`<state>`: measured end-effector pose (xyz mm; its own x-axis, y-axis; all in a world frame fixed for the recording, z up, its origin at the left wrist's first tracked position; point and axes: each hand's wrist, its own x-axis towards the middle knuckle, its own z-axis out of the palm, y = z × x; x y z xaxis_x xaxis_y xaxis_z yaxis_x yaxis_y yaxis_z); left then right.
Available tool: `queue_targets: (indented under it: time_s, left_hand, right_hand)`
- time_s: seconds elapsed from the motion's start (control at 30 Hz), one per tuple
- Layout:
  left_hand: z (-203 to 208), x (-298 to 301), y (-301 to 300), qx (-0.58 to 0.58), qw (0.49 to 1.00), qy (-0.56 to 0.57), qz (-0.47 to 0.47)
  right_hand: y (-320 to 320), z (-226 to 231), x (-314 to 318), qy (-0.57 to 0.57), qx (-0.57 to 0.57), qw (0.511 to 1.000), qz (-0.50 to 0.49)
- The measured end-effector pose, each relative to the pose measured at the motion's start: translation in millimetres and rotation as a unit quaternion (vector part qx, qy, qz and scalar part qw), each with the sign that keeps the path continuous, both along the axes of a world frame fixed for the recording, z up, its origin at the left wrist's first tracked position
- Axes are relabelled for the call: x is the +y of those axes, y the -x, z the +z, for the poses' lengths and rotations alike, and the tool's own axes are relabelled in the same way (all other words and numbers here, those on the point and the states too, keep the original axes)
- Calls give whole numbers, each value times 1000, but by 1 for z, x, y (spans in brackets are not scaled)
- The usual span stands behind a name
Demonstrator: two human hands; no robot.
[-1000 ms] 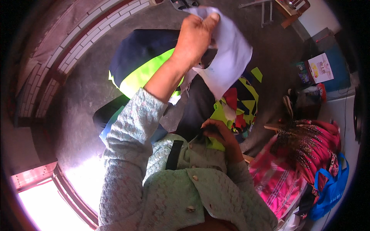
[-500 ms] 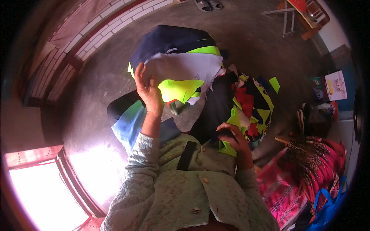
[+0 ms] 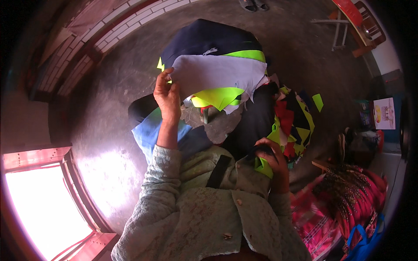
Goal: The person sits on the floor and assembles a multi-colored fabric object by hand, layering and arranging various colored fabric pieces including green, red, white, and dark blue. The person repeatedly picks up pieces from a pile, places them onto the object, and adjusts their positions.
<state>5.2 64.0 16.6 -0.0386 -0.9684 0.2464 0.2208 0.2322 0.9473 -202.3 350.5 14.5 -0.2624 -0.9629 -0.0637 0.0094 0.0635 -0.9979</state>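
Note:
My left hand [image 3: 167, 98] is raised in front of me, with thumb and fingertips closed on the left edge of a pale lilac cloth piece [image 3: 217, 71]. That piece lies over a dark navy cloth heap [image 3: 209, 37] with a neon-yellow band. A neon-yellow flap [image 3: 220, 98] hangs at its near side. By my lap at the right, my right hand [image 3: 272, 158] is closed round a small neon-yellow cloth scrap [image 3: 263, 167] and something dark, partly hidden by the fingers. Light blue cloth [image 3: 150, 130] lies below my left wrist.
Right of my legs is a pile of red, black and neon scraps [image 3: 285, 115]; one neon scrap [image 3: 318, 102] lies on the floor. Pink-red fabric [image 3: 348, 200] and a blue bag [image 3: 368, 243] stand at lower right. A folding-leg table [image 3: 355, 26] and sandals [image 3: 254, 5] are farther off.
My left hand has gone from spread fingers to pinching the lilac cloth's left edge. My right hand keeps its hold near my lap. The whole view has shifted slightly.

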Motion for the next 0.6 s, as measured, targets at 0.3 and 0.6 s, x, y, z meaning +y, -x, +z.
queue_targets:
  time_s: [0.3, 0.6]
  left_hand:
    - [2, 14, -12, -15, 971, -219, -100]
    - [5, 17, -7, -374, 906, 192, 50]
  right_hand:
    - [4, 2, -6, -85, -39, 995, 19]
    - [6, -10, 3, -57, -9, 998, 9]
